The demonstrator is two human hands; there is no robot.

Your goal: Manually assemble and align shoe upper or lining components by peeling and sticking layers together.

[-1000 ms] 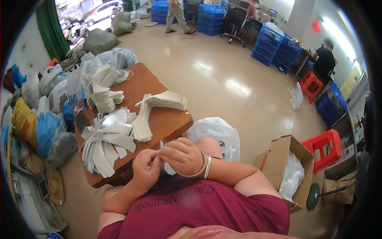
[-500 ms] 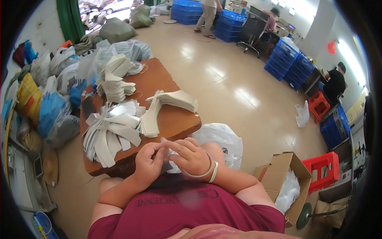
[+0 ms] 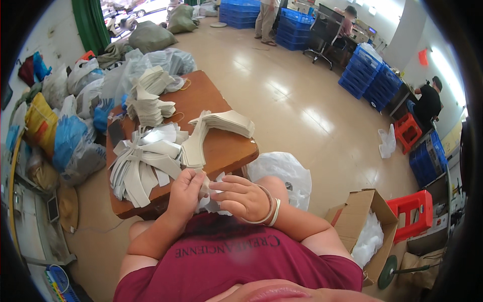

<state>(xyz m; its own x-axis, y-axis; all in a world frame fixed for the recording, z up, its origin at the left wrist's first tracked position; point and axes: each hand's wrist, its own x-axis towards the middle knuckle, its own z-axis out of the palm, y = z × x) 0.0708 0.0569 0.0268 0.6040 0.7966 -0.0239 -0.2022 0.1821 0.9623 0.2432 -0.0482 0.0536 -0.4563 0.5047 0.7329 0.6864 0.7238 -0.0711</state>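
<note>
Over my lap, near the table's front edge, my left hand (image 3: pixel 186 190) is closed, thumb and fingers pinching a small, thin whitish piece (image 3: pixel 205 189). My right hand (image 3: pixel 244 198) meets it from the other side, fingers long and close to a crumpled, translucent white film (image 3: pixel 214 206) that shows above and below them; its thumb is hidden. Two bands circle the right wrist. Beyond my hands, on the brown table (image 3: pixel 221 153), lie a curved stack of cream cut pieces (image 3: pixel 214 128), a fanned heap of similar strips (image 3: pixel 143 166) and another stack (image 3: pixel 148 100) farther back.
A white plastic bag (image 3: pixel 282 173) lies beside my knee. To the right stand a cardboard box (image 3: pixel 347 221) with plastic inside and a red stool (image 3: pixel 412 214). Filled bags (image 3: pixel 75 146) crowd the left. Blue crates (image 3: pixel 359 73) and people at work are farther off.
My hands have drawn slightly apart, and the right fingers have straightened. More of the whitish piece and film now shows between them. The whole view has shifted slightly.
</note>
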